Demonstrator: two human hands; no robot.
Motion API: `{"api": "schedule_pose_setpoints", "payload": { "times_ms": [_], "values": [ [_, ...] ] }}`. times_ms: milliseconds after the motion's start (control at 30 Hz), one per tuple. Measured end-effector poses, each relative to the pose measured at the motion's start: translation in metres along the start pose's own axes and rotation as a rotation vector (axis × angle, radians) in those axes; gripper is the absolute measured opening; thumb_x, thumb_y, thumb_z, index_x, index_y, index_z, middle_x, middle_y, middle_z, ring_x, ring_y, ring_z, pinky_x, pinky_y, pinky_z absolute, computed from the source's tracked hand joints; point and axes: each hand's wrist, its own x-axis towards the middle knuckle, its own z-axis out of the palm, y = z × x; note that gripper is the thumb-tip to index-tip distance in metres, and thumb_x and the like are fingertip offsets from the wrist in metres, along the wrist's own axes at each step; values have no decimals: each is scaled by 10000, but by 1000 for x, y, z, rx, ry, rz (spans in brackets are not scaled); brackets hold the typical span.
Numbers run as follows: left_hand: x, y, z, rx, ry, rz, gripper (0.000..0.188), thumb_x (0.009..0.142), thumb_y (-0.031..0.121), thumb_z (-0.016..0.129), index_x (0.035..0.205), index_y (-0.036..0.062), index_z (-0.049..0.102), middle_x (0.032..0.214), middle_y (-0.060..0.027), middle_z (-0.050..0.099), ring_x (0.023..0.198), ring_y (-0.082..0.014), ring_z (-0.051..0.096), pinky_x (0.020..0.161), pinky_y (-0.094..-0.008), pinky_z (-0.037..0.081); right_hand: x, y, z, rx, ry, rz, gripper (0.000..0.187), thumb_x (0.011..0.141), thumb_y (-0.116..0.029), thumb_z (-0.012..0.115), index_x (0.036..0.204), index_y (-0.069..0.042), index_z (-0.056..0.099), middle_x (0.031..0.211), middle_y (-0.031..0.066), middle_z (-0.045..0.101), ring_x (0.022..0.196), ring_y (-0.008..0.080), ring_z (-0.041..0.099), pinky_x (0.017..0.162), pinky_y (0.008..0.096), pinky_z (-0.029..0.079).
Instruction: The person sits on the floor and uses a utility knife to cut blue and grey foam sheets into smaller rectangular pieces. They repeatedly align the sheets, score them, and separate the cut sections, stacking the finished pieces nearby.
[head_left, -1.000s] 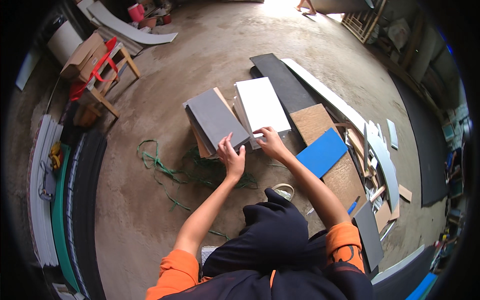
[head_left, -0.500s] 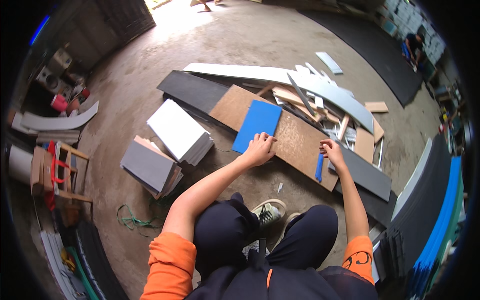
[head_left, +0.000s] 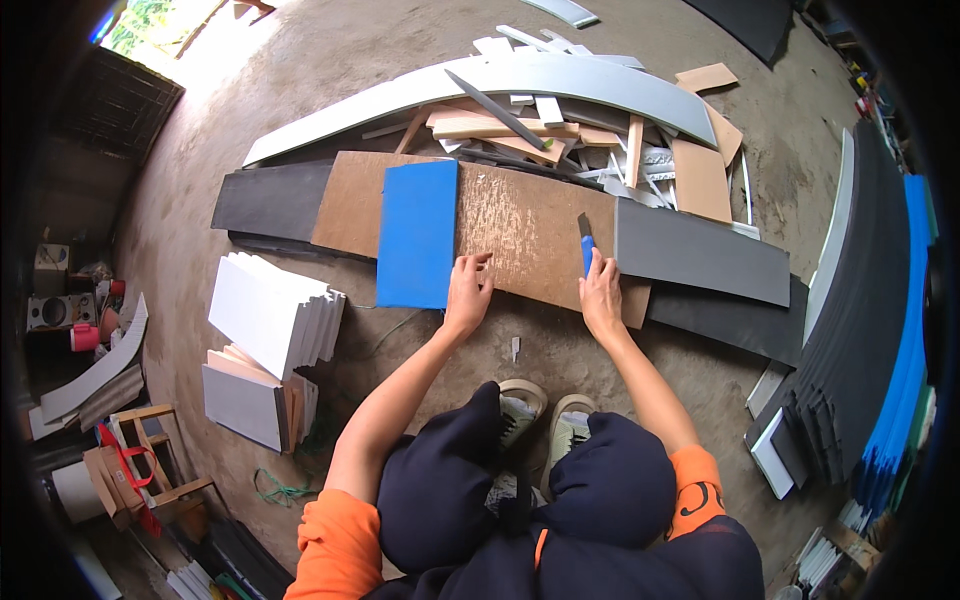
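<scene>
A worn brown board [head_left: 540, 225] lies across the floor stack in front of me, with a flat blue foam-like sheet [head_left: 418, 235] on its left part. My left hand [head_left: 468, 292] rests at the sheet's lower right edge, fingers apart and slightly bent, holding nothing. Over the right part of the board, my right hand [head_left: 600, 292] is closed round the blue handle of a utility knife [head_left: 587, 250]. Its dark blade points away from me. A dark grey panel [head_left: 700, 250] lies just right of the knife.
Scrap strips and offcuts [head_left: 590, 135] are heaped behind the board under a long curved white strip [head_left: 500, 82]. Left of me stand stacked white sheets [head_left: 270, 305] and grey and peach sheets [head_left: 245, 400]. Long black and blue sheets [head_left: 850, 320] line the right. A small pale piece [head_left: 516, 348] lies near my shoes.
My view has turned and the board now looks more level. My right hand now grips the knife, its blade facing away. My left hand has shifted off the sheet's face to its edge.
</scene>
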Motion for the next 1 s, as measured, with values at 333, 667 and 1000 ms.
{"api": "schedule_pose_setpoints", "payload": {
  "times_ms": [333,667,1000],
  "values": [
    [70,70,97,-434,-15,38,384,804,41,538,1164,5,410,1049,-153,456,925,-248,516,807,-340,441,-14,76,-58,405,247,390,225,797,-43,419,1012,15,453,999,190,410,872,344,464,784,419,375],
    [88,129,202,-137,9,-236,457,847,251,520,1170,-19,343,1055,-221,416,971,-357,447,848,-415,370,-33,129,-68,467,234,621,199,804,-45,426,998,-21,465,1002,168,404,833,297,488,757,384,402],
    [90,124,129,-575,100,-289,296,928,304,372,1052,36,389,879,-224,572,786,-302,572,721,-408,430,-2,99,-103,559,374,477,203,800,-22,417,996,-17,469,1013,140,418,735,206,522,672,331,431]
  ]
}}
